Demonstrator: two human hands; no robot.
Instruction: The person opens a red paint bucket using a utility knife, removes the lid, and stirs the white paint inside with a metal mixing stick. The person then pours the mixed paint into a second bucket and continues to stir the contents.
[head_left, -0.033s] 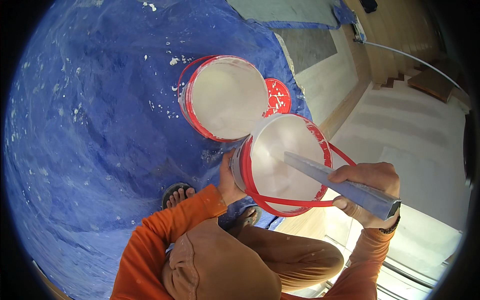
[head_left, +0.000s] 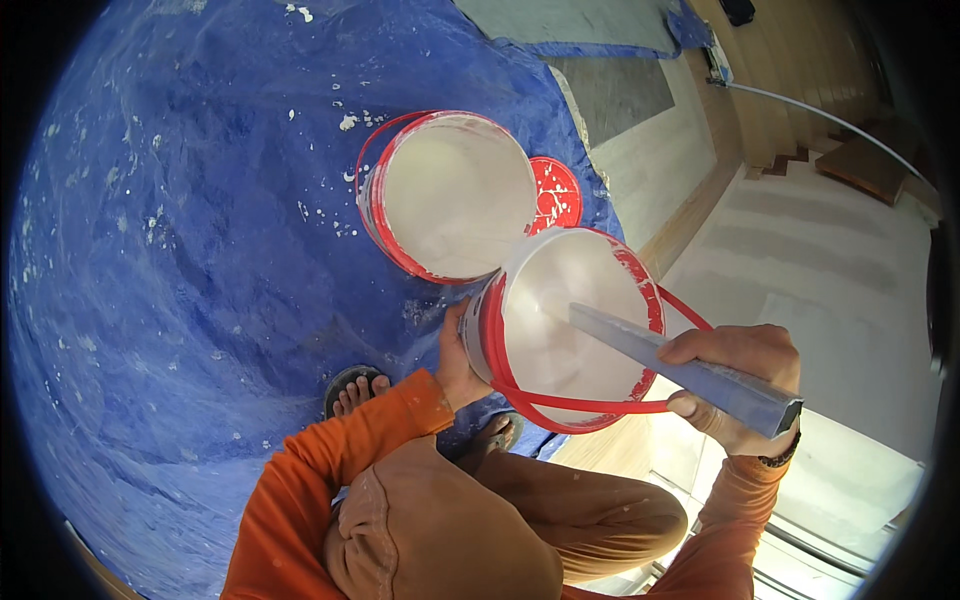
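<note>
My right hand (head_left: 740,375) grips a long grey metal bar (head_left: 640,345). The bar slants down into the near paint bucket (head_left: 490,330), its lower end at the whitish contents. Against the heel of the same hand lies the bucket's red handle (head_left: 590,405); whether the fingers hold it too, I cannot tell. My left hand (head_left: 458,360) is pressed to the bucket's left side, its fingers partly hidden round the wall. The bucket is white with a red rim smeared with white. Just beyond it stands a second white bucket (head_left: 375,200) with a red rim, holding similar pale contents.
A red lid (head_left: 556,195) spotted with white lies beside the far bucket. Under everything spreads a blue tarp (head_left: 220,270) with white splashes. My sandalled feet (head_left: 358,392) are close to the near bucket. A pale wall (head_left: 800,270) stands to the right, and a thin pole (head_left: 820,122) crosses the upper right.
</note>
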